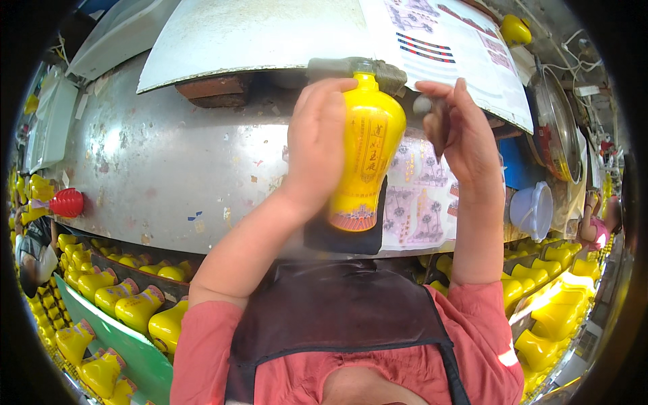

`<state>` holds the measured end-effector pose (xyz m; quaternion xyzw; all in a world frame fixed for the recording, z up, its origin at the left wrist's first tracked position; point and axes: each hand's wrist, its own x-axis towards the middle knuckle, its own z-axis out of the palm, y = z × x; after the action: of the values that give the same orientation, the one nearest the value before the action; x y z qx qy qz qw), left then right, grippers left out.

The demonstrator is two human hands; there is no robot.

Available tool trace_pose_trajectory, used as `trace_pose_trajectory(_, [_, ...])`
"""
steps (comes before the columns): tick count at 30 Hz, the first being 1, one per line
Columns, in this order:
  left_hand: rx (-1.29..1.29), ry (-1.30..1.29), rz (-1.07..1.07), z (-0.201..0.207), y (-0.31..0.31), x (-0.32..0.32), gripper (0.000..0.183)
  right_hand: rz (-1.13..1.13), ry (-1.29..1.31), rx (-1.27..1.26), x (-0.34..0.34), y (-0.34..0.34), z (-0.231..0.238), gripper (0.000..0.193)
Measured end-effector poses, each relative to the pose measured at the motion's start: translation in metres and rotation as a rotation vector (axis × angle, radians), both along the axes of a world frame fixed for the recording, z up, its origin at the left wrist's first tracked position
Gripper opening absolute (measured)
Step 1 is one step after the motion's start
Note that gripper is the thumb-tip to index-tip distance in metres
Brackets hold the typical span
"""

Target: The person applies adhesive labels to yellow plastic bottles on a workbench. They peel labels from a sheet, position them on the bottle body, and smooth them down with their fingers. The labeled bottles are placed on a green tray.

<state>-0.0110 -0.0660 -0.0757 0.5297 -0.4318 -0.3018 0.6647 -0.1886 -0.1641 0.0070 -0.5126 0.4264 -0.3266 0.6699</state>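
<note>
A glossy yellow bottle (374,145) with printed lettering and a patterned band at its base lies over a black cloth (337,240), its neck pointing away from me. My left hand (316,135) is curved along the bottle's left side, fingers reaching to the neck. To the right of the bottle, my right hand (467,128) is raised with fingers bent around a small dark brown flat piece (437,128), its kind unclear. A pale round tip shows beside that piece. Beneath and to the right lies a sheet of printed decals (418,216). Behind the neck is a dark, blurred cloth-like lump (393,75).
The metal worktable (169,169) carries a white board (256,34) raised on a brick (212,89), with more decal sheets (466,40) on it. A white bucket (533,210) stands right, a red ribbed object (67,202) left. Yellow bottles (138,307) fill racks on both sides.
</note>
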Motion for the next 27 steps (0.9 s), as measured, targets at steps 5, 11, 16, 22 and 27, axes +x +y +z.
trace_pose_trajectory(5, [0.022, -0.069, 0.048, 0.0, 0.003, -0.006, 0.037, 0.203, 0.371, -0.903, 0.015, 0.016, 0.01, 0.023])
trace_pose_trajectory(11, [-0.046, -0.114, 0.065, 0.004, 0.004, -0.004, 0.04, 0.193, 0.346, -1.173, 0.033, 0.001, 0.018, 0.019])
trace_pose_trajectory(16, [-0.021, -0.469, 0.107, 0.019, -0.004, 0.004, 0.047, 0.34, 0.564, -1.313, 0.043, -0.002, 0.031, 0.023])
trace_pose_trajectory(22, [0.071, -0.276, 0.029, 0.022, -0.013, 0.008, 0.028, 0.2, 0.594, -1.554, 0.028, -0.008, 0.01, 0.022])
trace_pose_trajectory(27, [0.063, 0.016, -0.071, 0.016, -0.016, 0.016, 0.024, 0.192, 0.477, -1.768, 0.01, 0.044, -0.005, 0.02])
